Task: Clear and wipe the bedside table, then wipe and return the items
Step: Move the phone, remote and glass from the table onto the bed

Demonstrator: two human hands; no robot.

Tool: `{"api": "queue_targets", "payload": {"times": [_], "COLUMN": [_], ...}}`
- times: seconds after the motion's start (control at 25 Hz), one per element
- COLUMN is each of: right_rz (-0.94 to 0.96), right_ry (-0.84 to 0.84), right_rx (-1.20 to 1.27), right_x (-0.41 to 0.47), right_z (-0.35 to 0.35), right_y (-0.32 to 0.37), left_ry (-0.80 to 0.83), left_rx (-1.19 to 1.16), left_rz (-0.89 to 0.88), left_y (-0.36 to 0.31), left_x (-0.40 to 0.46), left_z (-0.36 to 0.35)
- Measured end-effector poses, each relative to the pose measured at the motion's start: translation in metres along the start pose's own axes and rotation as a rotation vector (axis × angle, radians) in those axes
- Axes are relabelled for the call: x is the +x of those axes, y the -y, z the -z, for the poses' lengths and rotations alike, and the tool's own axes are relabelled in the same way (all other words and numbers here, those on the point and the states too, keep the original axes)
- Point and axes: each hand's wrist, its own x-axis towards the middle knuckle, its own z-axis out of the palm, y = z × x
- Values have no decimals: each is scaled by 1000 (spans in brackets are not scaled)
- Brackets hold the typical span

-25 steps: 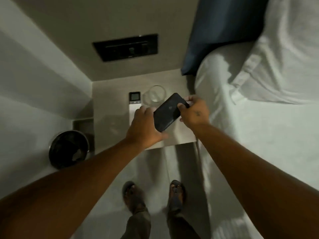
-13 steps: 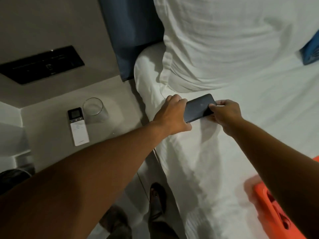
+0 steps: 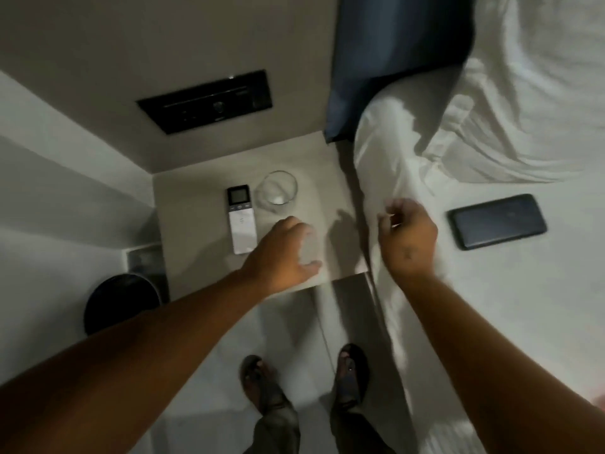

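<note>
- Beige square bedside surface [image 3: 196, 231] wedged in the corner between wall and bed, holding two items: one slim white remote with a small dark display [image 3: 240, 219] and one clear round drinking glass [image 3: 276, 191], just beside each other near the back.
- One dark rectangular phone [image 3: 497, 221] lying flat on the white bed sheet [image 3: 491, 306], well apart from the surface; likely parked there to free the top for wiping.
- Left hand [image 3: 283, 253] low over the front of the surface, near the remote's lower end, fingers curled loosely downward, grip empty; looks set to take the remote or glass next, by judgement only.
- Right hand [image 3: 407, 234] above the bed's edge between surface and phone, fingers half-curled, holding nothing, though blur hides the fingertips.
- Clearing stage judged partly done: one item off, two left on; no cloth visible anywhere, so wiping not yet begun.
- Glass upright and apparently empty, best lifted by the wall and set down somewhere firm, since soft bedding could tip it.
- Further out: one black wall panel with switches [image 3: 206, 104] above the surface, one dark blue headboard cushion [image 3: 393, 54], one white pillow [image 3: 540, 93], one round black bin [image 3: 121, 303] on the floor at left.
- Two sandalled feet [image 3: 350, 371] on the pale tiled floor, facing the surface.
</note>
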Motion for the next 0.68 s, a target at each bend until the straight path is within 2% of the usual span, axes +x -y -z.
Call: {"api": "queue_targets", "payload": {"times": [0.12,0.2,0.32,0.48,0.68], "right_rz": [-94,-90,-150,-191,-326], "right_ry": [260,415,504,548,501], "right_rx": [123,43,-62,-162,-149], "right_x": [-29,-35,-29,-15,-12], "right_z": [-90,-140,-198,-245,-264], "right_y": [27,36,43,47,48], "left_ry": [-142,-166,-156,-221,-223], "left_rx": [-62,-84,-195,-397,-511], "left_rz": [398,568,670,758,853], "left_y": [89,133,167,169,174], "left_x": [-25,-27,-13,16,25], "left_z": [17,14,0,-10,-12]}}
